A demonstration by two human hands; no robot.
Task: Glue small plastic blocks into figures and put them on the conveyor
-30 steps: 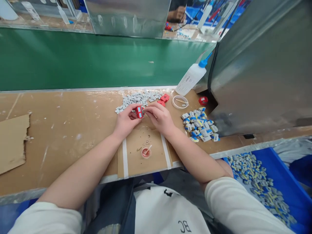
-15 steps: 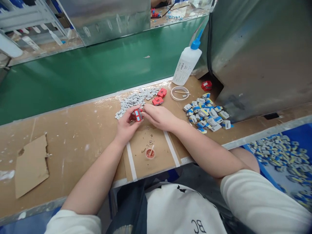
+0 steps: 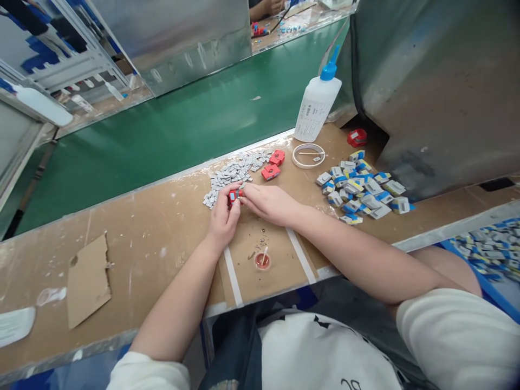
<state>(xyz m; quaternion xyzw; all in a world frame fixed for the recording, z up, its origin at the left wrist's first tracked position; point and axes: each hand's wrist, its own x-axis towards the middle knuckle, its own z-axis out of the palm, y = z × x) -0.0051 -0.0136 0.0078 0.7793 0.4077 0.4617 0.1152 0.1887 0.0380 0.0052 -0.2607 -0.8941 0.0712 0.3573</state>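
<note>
Mostly hidden, a red part [image 3: 234,196] sits pinched between left hand [image 3: 222,218] and right hand [image 3: 271,203].

Red part [image 3: 234,195] now deeper within left hand [image 3: 222,219], less exposed

You have four red blocks [image 3: 270,172] in view: one held block [image 3: 234,195] between your left hand [image 3: 222,221] and right hand [image 3: 268,203], three loose. On your bench: one squeeze bottle [image 3: 317,111], one tape ring [image 3: 294,157], one red cup [image 3: 262,261], one cardboard scrap [image 3: 87,281], two white tape strips [image 3: 233,273]. Grey chips [image 3: 233,173] and blue-white parts [image 3: 361,187]: one heap each, too many to count.
</note>
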